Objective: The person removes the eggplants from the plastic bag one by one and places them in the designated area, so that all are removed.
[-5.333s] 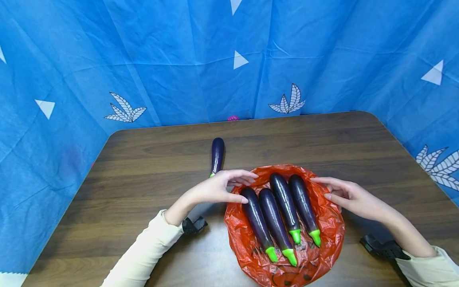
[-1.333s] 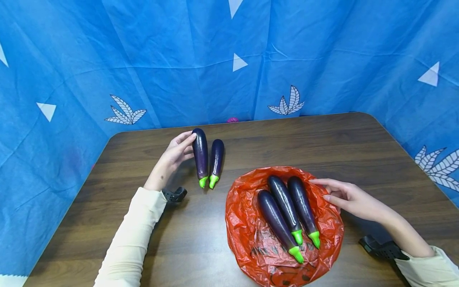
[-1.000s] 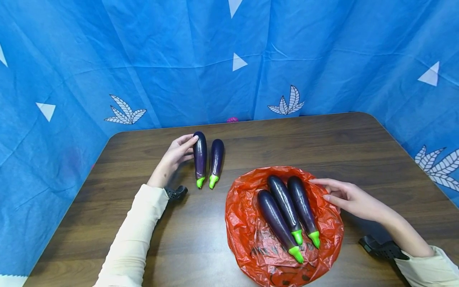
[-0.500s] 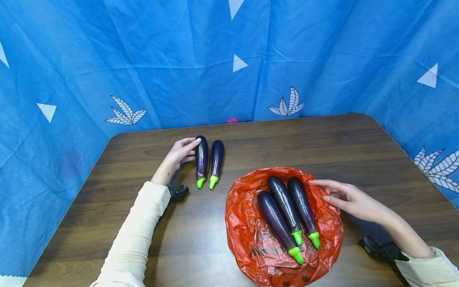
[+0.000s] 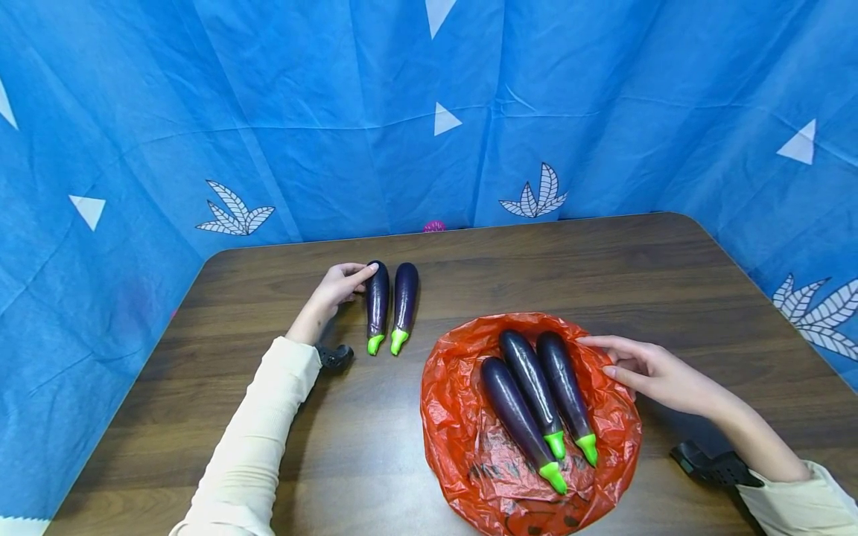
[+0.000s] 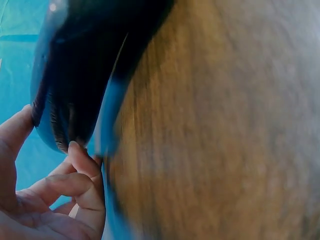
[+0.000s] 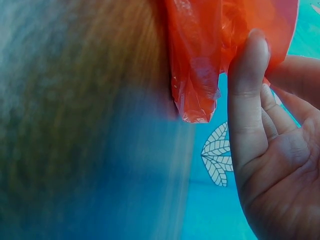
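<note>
In the head view my left hand (image 5: 340, 284) holds a dark purple eggplant (image 5: 377, 301) by its rounded far end. Its green stem end points toward me, low over the table. The left wrist view shows the thumb and fingertips on the tip of that eggplant (image 6: 80, 65). A second eggplant (image 5: 405, 301) lies just right of it, roughly parallel. My right hand (image 5: 660, 376) grips the right rim of a round, opened red plastic bag (image 5: 449, 417). In the right wrist view the thumb (image 7: 247, 85) lies against the red film (image 7: 195, 60). Three eggplants (image 5: 532, 383) lie inside the bag.
Everything stands on a brown wood-grain table (image 5: 670, 275). A blue curtain (image 5: 335, 112) with white leaf and triangle prints hangs behind and at both sides. Black wrist straps (image 5: 713, 465) are worn on both arms.
The left hand has taken one eggplant from the bag to the left, beside the lone eggplant. Over the last second it has lowered it slightly toward me. The right hand has stayed at the rim.
</note>
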Available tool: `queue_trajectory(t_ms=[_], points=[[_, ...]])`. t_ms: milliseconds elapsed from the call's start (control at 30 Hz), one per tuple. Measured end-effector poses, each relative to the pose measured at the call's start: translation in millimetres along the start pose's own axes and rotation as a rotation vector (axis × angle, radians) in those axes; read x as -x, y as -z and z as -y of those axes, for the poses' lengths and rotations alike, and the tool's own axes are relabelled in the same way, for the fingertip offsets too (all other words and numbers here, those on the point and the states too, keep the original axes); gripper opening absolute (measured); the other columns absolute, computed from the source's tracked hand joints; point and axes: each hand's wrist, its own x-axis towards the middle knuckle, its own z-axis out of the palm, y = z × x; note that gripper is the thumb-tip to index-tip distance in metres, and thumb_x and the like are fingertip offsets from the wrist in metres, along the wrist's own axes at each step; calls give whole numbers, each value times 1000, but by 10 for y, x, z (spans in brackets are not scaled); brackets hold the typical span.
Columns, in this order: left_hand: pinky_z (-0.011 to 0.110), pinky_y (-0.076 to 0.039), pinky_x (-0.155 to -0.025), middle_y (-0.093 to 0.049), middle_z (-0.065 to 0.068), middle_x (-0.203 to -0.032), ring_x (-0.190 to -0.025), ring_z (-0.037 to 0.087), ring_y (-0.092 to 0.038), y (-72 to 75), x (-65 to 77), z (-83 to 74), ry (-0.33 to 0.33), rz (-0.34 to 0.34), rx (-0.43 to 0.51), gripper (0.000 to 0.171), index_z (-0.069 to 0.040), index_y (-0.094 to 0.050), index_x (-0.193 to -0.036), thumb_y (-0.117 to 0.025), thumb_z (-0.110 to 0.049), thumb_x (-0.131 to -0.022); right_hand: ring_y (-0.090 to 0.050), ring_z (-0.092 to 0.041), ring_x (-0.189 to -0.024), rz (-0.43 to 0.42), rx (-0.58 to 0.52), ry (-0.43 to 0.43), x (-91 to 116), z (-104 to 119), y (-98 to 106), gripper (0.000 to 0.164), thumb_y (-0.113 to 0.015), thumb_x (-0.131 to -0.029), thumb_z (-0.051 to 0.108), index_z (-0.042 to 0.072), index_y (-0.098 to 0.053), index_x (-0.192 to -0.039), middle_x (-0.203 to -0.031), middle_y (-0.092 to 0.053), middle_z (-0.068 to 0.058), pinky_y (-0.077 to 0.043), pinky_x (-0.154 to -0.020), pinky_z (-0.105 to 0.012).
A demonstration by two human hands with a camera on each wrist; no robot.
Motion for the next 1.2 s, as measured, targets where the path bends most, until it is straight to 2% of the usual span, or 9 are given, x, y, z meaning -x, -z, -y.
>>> queue_trajectory(t_ms=[300, 633, 800, 1033, 1200], points=[[20, -40, -56, -56, -1, -84, -70, 8, -52, 4, -47, 29, 14, 7, 34, 53, 7, -50, -127, -58, -33, -93, -56, -16, -59, 0, -10, 0, -2, 2, 2, 46, -41, -94, -13, -4, -35, -139, -89, -56, -7, -50, -47, -31], [25, -42, -63, -55, -2, -84, -74, 10, -52, 17, -60, 30, 41, 17, 56, 54, 7, -48, -129, -56, -33, -94, -56, -16, -60, -1, 2, 2, -25, 22, 10, 45, -41, -94, -13, -4, -36, -138, -89, -56, -6, -50, -48, -31], [22, -42, -61, -55, -3, -81, -72, 9, -51, 8, -42, 17, 32, 6, 39, 54, 6, -50, -129, -57, -35, -93, -56, -16, -59, -9, 6, -3, -26, 13, 14, 45, -41, -95, -12, -3, -37, -138, -88, -56, -6, -50, -47, -31], [18, -41, -54, -52, -4, -72, -64, 7, -49, -6, -47, 15, 26, -11, 86, 52, 7, -51, -126, -58, -33, -93, -55, -16, -59, -8, -4, 0, -27, 12, 10, 45, -41, -95, -12, -3, -37, -139, -87, -56, -6, -49, -47, -31], [17, -40, -53, -52, -2, -73, -64, 7, -49, -14, 2, 28, 43, 5, 96, 52, 7, -49, -128, -57, -32, -94, -55, -16, -59, -2, -15, -18, 0, 18, -25, 46, -43, -94, -11, -3, -37, -139, -87, -55, -5, -50, -48, -31]])
